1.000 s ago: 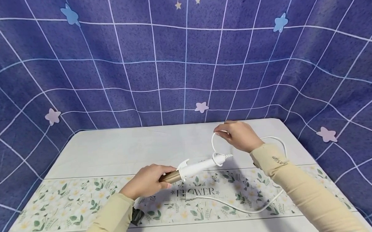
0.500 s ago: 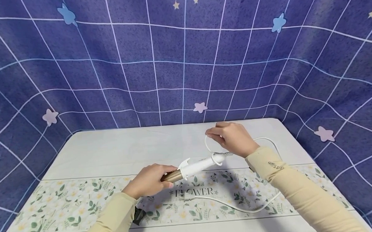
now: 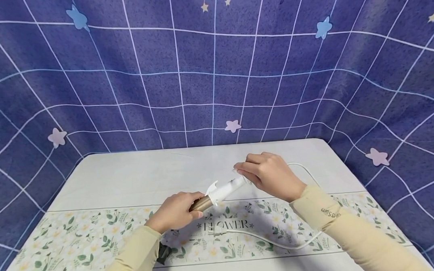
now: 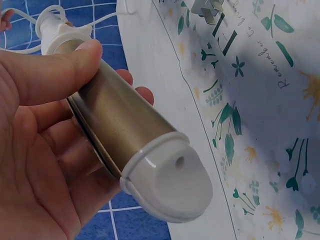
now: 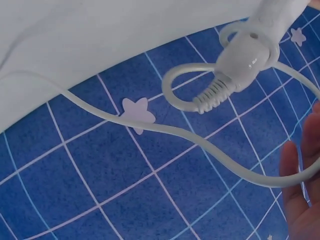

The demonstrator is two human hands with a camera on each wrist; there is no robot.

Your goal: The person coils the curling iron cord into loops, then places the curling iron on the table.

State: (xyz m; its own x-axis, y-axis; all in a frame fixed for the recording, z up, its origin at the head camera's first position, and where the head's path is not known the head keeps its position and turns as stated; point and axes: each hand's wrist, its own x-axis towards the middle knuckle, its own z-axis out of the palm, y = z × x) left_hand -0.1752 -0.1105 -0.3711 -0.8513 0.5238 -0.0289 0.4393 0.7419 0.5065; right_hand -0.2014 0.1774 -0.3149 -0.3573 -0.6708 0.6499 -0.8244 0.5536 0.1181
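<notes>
A curling iron point(image 3: 226, 190) with a white handle and a gold barrel point(image 4: 125, 110) is held above the table at a slant. My left hand point(image 3: 176, 210) grips the barrel, thumb on top and fingers beneath; its white tip point(image 4: 172, 177) sticks out in the left wrist view. A white power cord point(image 5: 170, 129) makes a loop around the handle's end, past the ribbed strain relief point(image 5: 215, 94). At that end my right hand point(image 3: 271, 175) pinches the cord and partly hides the handle's end in the head view.
The cord's plug point(image 3: 217, 230) lies on the flowered band of the white tablecloth point(image 3: 131, 175), its cord curving off to the right. A dark object point(image 3: 164, 253) shows beneath the left wrist. Behind the table hangs a blue grid curtain point(image 3: 157, 93) with star shapes.
My right hand has moved left and down toward the handle's end, drawing in the raised cord loop. The left hand keeps its grip on the barrel; the plug stays on the table.
</notes>
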